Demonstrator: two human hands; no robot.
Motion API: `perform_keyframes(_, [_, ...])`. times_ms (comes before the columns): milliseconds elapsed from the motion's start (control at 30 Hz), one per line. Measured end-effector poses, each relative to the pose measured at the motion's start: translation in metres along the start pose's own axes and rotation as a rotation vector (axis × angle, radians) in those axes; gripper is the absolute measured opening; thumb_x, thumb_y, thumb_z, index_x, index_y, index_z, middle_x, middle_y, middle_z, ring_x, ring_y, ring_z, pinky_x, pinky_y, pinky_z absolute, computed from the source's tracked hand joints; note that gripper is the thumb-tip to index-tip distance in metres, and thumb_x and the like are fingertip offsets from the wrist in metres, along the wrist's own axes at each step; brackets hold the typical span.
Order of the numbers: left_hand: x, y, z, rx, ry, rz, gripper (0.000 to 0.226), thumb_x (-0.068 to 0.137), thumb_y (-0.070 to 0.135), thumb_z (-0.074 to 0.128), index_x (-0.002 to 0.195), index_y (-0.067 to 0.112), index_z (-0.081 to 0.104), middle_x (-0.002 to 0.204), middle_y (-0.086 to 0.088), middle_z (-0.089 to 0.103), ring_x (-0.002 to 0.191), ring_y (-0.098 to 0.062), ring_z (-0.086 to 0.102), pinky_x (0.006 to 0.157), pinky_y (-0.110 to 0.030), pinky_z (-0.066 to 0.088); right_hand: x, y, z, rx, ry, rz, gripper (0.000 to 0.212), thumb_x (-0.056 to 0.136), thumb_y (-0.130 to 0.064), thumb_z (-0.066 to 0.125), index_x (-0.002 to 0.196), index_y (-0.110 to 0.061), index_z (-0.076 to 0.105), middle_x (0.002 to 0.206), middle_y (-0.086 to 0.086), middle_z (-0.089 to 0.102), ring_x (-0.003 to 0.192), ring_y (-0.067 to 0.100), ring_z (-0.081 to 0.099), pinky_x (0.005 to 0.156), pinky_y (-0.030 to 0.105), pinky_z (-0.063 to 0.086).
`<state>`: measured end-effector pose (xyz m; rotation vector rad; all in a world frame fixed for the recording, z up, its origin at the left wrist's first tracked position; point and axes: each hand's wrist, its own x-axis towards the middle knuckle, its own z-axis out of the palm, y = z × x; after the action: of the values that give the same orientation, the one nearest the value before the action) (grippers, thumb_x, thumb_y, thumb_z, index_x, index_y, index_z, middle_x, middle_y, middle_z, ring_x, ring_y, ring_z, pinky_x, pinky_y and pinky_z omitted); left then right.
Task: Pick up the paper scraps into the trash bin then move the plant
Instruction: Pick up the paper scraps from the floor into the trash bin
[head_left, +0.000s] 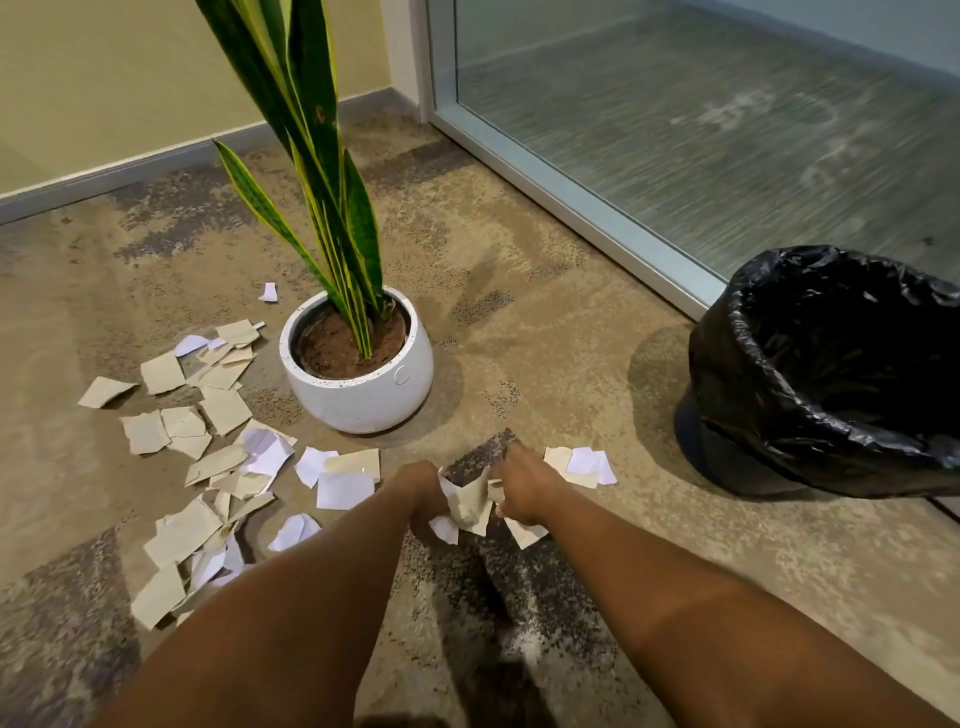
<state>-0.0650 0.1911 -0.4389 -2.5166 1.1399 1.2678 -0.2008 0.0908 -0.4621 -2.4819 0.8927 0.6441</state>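
Paper scraps sit bunched between our left hand and right hand, fingers curled tight around them just above the carpet. More scraps litter the floor left of the snake plant; the black-lined trash bin stands well apart, right.

— How many plants and bins does the floor hold?
— One snake plant in one white pot, and one black-lined trash bin.
— And paper scraps?
— Dozens, too overlapped for an exact count.
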Motion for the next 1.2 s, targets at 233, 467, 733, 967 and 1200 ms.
perform_keyframes(233, [0.008, 0.007, -0.005, -0.084, 0.106, 0.074, 0.029, 0.077, 0.034, 0.074, 0.096, 0.012, 0.073, 0.099, -0.009, 0.068, 0.088, -0.023, 0.058, 0.074, -0.024, 0.039, -0.013, 0.030, -0.016, 0.409, 0.199, 0.183, 0.054, 0.086, -0.008, 0.070, 0.138, -0.014, 0.055, 0.128, 0.019, 0.061, 0.112, 0.035, 0.063, 0.086, 0.033, 0.051])
perform_keyframes(467, [0.004, 0.017, 0.007, -0.081, 0.122, 0.048, 0.049, 0.096, 0.038, 0.053, 0.138, 0.013, 0.046, 0.138, -0.020, 0.039, 0.122, -0.036, 0.049, 0.100, -0.038, 0.040, -0.025, 0.056, -0.019, 0.219, 0.223, 0.440, 0.066, 0.082, -0.042, 0.075, 0.141, -0.028, 0.049, 0.139, 0.011, 0.038, 0.131, 0.032, 0.033, 0.099, 0.045, 0.044])
perform_keyframes(733, [0.006, 0.031, 0.014, -0.478, 0.189, -0.082, 0.073, 0.100, 0.061, 0.017, 0.156, 0.014, 0.022, 0.162, -0.019, 0.014, 0.149, -0.039, 0.016, 0.120, -0.053, 0.014, -0.025, 0.044, 0.000, 0.298, 0.157, 0.441, 0.086, 0.073, -0.042, 0.085, 0.145, -0.030, 0.040, 0.153, 0.012, 0.018, 0.138, 0.036, 0.026, 0.102, 0.044, 0.045])
perform_keyframes(967, [0.007, 0.038, 0.025, -0.582, 0.134, -0.089, 0.098, 0.077, 0.068, 0.066, 0.153, 0.018, 0.027, 0.154, -0.016, 0.024, 0.137, -0.036, 0.038, 0.106, -0.045, 0.042, -0.021, 0.034, 0.000, 0.416, 0.094, 0.437, 0.072, 0.079, -0.022, 0.081, 0.143, -0.026, 0.047, 0.142, 0.015, 0.040, 0.121, 0.034, 0.056, 0.097, 0.037, 0.052])
perform_keyframes(1200, [0.008, 0.054, 0.034, -0.504, 0.117, 0.078, 0.024, 0.083, 0.021, 0.073, 0.104, 0.009, 0.070, 0.108, -0.009, 0.073, 0.100, -0.025, 0.068, 0.092, -0.035, 0.054, -0.020, 0.034, -0.001, 0.446, 0.121, 0.408, 0.042, 0.085, -0.012, 0.070, 0.126, -0.021, 0.066, 0.127, 0.012, 0.063, 0.113, 0.029, 0.062, 0.092, 0.031, 0.052])
